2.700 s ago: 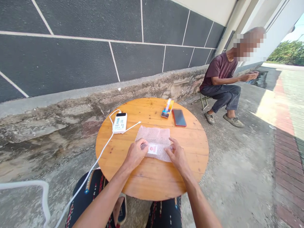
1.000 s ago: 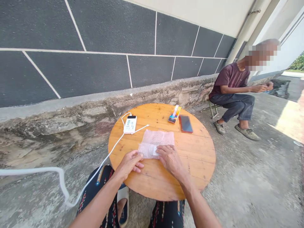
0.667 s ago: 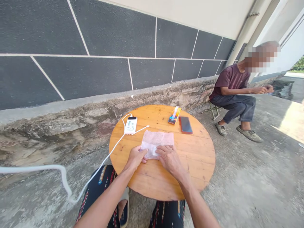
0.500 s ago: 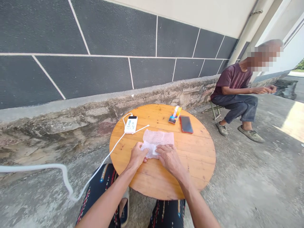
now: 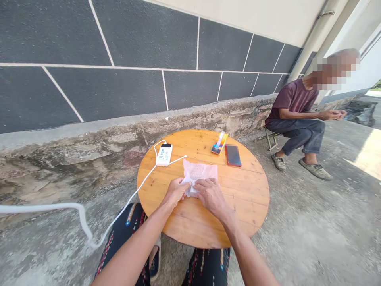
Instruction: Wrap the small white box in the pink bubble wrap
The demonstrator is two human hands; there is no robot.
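A sheet of pinkish, translucent bubble wrap (image 5: pixel 205 171) lies on the round wooden table (image 5: pixel 244 194). My left hand (image 5: pixel 175 191) pinches its left edge between thumb and fingers, with that side folded inward. On the wrap's lower part rests my right hand (image 5: pixel 210 194), its fingers bent and close together, pressing on a small white item (image 5: pixel 194 188) that shows between the two hands. What exactly the white item is cannot be made out, as fingers partly cover it.
Behind the wrap are a white power bank (image 5: pixel 164 155) with a white cable (image 5: pixel 145 180), a tape dispenser (image 5: pixel 219 143) and a dark phone (image 5: pixel 233 155) with a red edge. A person (image 5: pixel 294 103) sits on a folding stool at the right. A tiled wall (image 5: pixel 133 91) stands behind.
My left hand has moved slightly to the right, drawing the wrap's left edge inward over the white item. The right hand stays nearly in place. The camera view has shifted a little.
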